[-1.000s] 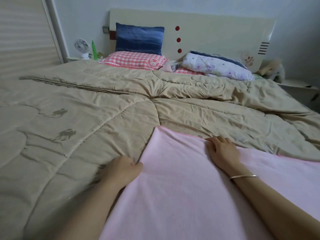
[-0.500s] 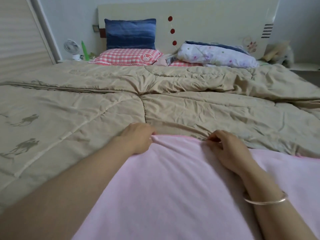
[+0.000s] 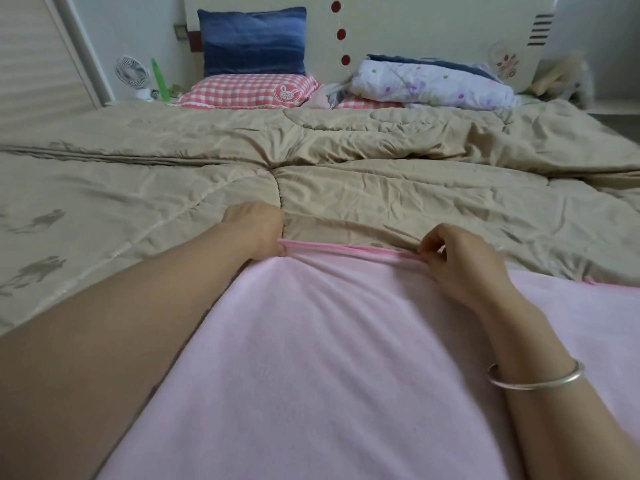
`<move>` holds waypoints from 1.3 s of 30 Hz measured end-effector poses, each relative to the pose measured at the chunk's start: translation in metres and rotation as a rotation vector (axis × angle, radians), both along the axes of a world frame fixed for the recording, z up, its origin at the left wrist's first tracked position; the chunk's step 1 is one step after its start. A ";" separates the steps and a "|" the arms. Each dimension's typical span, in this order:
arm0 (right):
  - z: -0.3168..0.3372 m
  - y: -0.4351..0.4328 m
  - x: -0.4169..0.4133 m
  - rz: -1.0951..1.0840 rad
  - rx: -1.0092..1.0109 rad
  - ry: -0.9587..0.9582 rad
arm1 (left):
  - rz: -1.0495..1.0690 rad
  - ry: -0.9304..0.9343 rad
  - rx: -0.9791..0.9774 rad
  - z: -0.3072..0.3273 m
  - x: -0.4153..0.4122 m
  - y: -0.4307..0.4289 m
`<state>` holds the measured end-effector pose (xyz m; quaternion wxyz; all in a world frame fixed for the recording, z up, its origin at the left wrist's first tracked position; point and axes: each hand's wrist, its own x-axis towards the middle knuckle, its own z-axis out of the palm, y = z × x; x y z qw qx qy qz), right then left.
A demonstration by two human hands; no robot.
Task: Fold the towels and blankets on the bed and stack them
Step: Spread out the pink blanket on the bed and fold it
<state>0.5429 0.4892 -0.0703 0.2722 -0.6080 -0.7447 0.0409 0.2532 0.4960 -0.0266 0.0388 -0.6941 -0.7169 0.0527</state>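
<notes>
A pale pink towel (image 3: 311,358) lies spread on the tan quilt (image 3: 381,199) in front of me. Its far edge has a darker pink hem. My left hand (image 3: 254,230) pinches that hem at the left corner. My right hand (image 3: 460,261) pinches the same hem further right, thumb against fingers, a silver bangle on its wrist. The hem is pulled taut between both hands and lifted slightly off the quilt.
At the headboard lie a blue pillow (image 3: 252,41), a red checked pillow (image 3: 249,91) and a folded white flowered blanket (image 3: 433,83). A small white fan (image 3: 133,76) stands at the back left. A wardrobe door (image 3: 34,64) fills the left side.
My left hand moved from the towel's left side up to its far corner and took hold. Both hands have pinched the hem and raised it a little.
</notes>
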 end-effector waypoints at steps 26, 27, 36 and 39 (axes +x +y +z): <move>0.038 -0.195 0.026 0.131 0.230 -0.233 | -0.040 -0.340 0.524 0.044 -0.030 -0.302; 0.044 -0.213 0.031 0.146 0.240 -0.242 | 0.011 -0.379 0.524 0.038 -0.032 -0.320; 0.054 -0.315 0.077 -0.129 0.280 -0.272 | 0.177 -0.724 0.590 0.001 -0.023 -0.435; 0.065 -0.370 0.083 -0.118 0.326 -0.267 | 0.181 -0.814 0.593 0.003 -0.022 -0.471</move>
